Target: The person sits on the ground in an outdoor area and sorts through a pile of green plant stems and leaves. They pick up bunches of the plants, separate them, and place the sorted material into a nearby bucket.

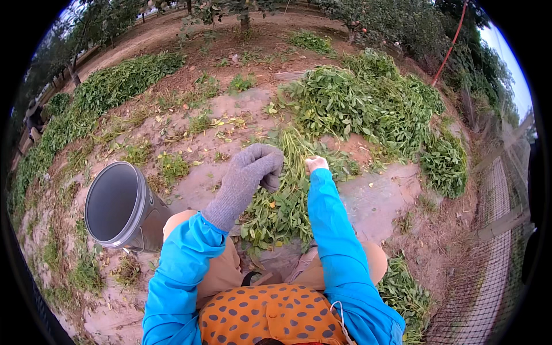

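My left hand, in a grey knitted glove, is bent with its fingers curled just left of some pulled green plants; whether it grips anything does not show. My right hand is bare and closed at the right side of the plants' pale stems; what lies inside the fist is hidden. The leafy tops of these plants spread on the ground between my knees, below both hands. A dark bucket with a pale rim stands beside my left knee, its opening tilted towards the view.
A large heap of leafy plants lies ahead to the right, and a long row of them runs along the left. Some plants lie by my right knee. Netting borders the right side. Fruit trees stand behind; a person is far left.
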Available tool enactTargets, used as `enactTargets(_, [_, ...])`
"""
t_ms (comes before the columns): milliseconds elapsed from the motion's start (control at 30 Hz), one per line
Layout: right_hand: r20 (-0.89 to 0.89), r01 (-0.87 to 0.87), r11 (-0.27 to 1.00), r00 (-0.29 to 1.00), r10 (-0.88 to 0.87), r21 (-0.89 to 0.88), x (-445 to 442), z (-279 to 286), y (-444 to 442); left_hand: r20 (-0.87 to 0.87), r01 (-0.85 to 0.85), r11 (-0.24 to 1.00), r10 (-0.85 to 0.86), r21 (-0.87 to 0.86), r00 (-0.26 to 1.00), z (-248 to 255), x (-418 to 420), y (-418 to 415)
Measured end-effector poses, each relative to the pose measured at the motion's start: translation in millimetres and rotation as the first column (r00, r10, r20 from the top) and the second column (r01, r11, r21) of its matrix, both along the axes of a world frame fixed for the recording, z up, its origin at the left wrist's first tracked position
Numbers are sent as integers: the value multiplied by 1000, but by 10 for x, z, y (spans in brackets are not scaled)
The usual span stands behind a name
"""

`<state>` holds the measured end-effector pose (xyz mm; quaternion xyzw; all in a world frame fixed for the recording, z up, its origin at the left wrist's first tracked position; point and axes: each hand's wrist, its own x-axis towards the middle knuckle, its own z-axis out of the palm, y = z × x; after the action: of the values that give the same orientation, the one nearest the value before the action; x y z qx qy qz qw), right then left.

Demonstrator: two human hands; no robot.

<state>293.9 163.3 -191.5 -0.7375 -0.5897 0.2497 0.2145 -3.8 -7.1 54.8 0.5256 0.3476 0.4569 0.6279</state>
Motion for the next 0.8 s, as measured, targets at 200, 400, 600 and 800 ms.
enactTargets(200, [176, 377, 882, 924, -339, -282, -427, -1504, -842, -110, -14, 996, 5, -88, 994, -97, -135, 78])
enactTargets(400, [94, 438, 838, 897, -433, -326, -491, -1042, -838, -132, -49, 994, 36, -95, 991, -117, -30, 248])
enactTargets(600, [74, 418, 802, 900, -429, -426, -728, -944, -782, -175, 11, 995, -28, -102, 984, -197, 172, 308])
enactTargets(800, [55, 308, 743, 937, -345, -593, -545, -1054, -826, -256, 24, 994, -49, -103, 966, -242, 330, 397])
